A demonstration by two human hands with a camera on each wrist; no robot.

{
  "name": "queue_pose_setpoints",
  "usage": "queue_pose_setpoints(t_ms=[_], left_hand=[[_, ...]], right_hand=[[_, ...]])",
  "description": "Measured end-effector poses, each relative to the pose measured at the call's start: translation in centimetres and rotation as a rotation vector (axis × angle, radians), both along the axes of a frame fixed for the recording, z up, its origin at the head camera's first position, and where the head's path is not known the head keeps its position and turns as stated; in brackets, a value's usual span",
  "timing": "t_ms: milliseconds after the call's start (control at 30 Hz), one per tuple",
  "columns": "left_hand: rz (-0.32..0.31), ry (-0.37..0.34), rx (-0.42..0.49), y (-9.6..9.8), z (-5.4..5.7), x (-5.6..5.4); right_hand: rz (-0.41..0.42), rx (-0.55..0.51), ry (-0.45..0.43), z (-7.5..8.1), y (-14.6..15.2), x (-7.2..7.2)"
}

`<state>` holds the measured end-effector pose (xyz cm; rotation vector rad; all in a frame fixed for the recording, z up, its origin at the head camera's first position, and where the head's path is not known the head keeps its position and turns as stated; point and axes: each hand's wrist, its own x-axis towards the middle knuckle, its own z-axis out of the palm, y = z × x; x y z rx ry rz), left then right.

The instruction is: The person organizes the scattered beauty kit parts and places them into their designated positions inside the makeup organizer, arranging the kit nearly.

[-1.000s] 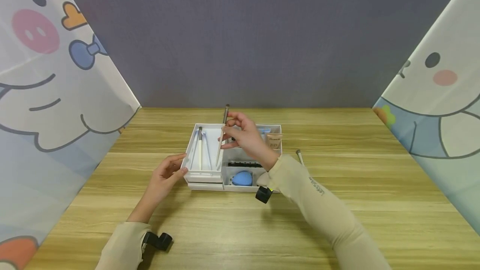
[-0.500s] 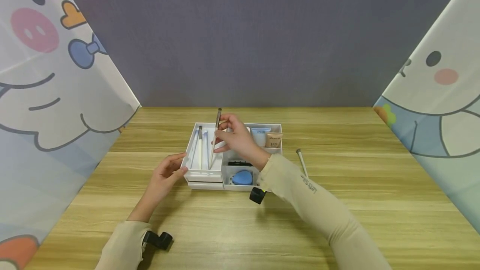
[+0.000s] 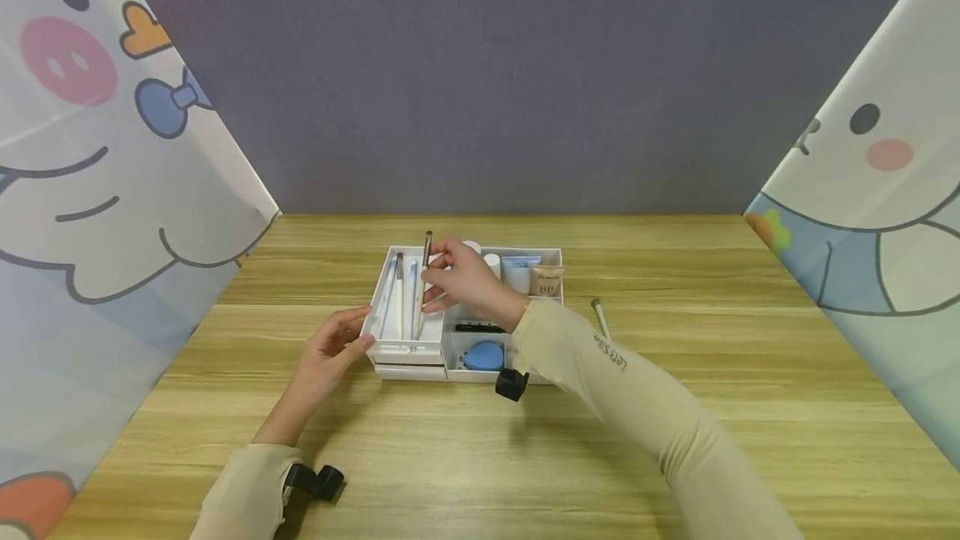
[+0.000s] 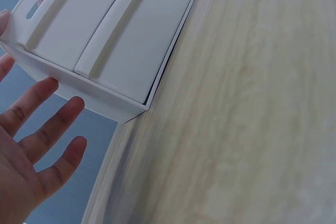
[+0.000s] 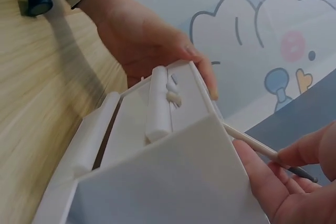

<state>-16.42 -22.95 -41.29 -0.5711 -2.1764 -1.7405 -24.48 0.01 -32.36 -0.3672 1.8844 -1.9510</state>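
A white cosmetics organizer [image 3: 410, 359] stands on the table. My right hand [image 3: 474, 280] pinches a makeup brush [image 3: 425, 261] over the organizer's left compartment, its dark bristles up and its pale handle slanting down inside. In the right wrist view the brush [image 5: 260, 148] lies between thumb and fingers, its far end hidden behind the organizer wall. A white-handled brush [image 3: 400, 298] and several bluish slim sticks lie in that compartment. My left hand [image 3: 330, 357] touches the organizer's front left corner; in the left wrist view its fingers [image 4: 50, 132] are spread and mostly straight.
Right of the brush compartment sit a blue tube [image 3: 517, 272], a beige tube [image 3: 547, 282], white-capped containers [image 3: 492, 262], a black item [image 3: 478, 327] and a blue makeup sponge [image 3: 483, 356]. Another brush [image 3: 600, 317] lies on the table to the right, partly behind the right sleeve.
My right hand has moved left and a little lower with the brush, from the compartment's right edge to beside the bluish sticks. The left hand stays at the corner.
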Motion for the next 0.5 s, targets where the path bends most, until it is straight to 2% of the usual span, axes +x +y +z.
queue_pose_setpoints(t_ms=[300,500], left_hand=[[-0.002,0.0,-0.004,-0.1,0.0,0.0],[0.01,-0.026,-0.046,-0.2,0.0,0.1]], right_hand=[[0.08,0.159,-0.053,1.1,-0.3,-0.5],[0.081,0.203,-0.085,1.4,-0.5,-0.7]])
